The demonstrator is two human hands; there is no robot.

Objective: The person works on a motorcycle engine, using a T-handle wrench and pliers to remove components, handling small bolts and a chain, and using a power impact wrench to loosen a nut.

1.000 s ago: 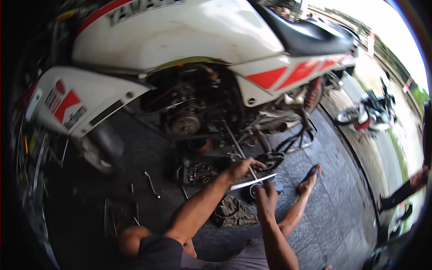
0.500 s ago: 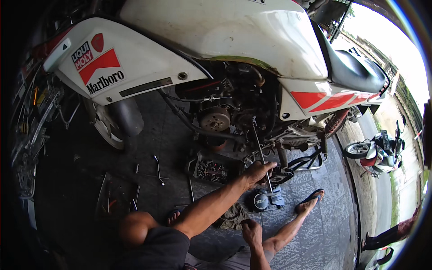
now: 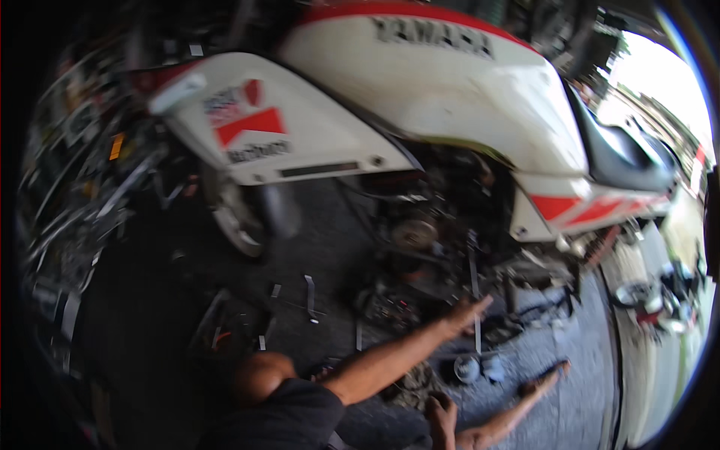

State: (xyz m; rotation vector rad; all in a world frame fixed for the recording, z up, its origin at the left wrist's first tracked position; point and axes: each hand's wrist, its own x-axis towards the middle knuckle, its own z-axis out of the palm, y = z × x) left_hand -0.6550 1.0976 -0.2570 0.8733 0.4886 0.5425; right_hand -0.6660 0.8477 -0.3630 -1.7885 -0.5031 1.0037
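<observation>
My left hand (image 3: 466,315) is closed around a long T-handle wrench (image 3: 473,264). The wrench stands nearly upright in view, its far end among the lower engine parts of a white and red motorcycle (image 3: 420,71). A round metal disc (image 3: 415,235) shows on the exposed engine, left of the wrench. My right hand (image 3: 441,411), its fingers curled and nothing visible in them, is low in view beside my bent leg. Above it lie a crumpled cloth (image 3: 418,390) and a dark engine cover with a round cap (image 3: 466,368). Blur hides finger detail.
A dark bin of small parts (image 3: 390,306) sits below the engine. On the floor to the left are a bent wrench (image 3: 310,298) and a shallow tool tray (image 3: 201,337). Metal parts crowd the far left. Another motorcycle (image 3: 651,300) stands outside at right.
The whole view has shifted and blurred, so the scene sits lower and farther right. My left hand still grips the wrench; the right hand remains curled near my leg.
</observation>
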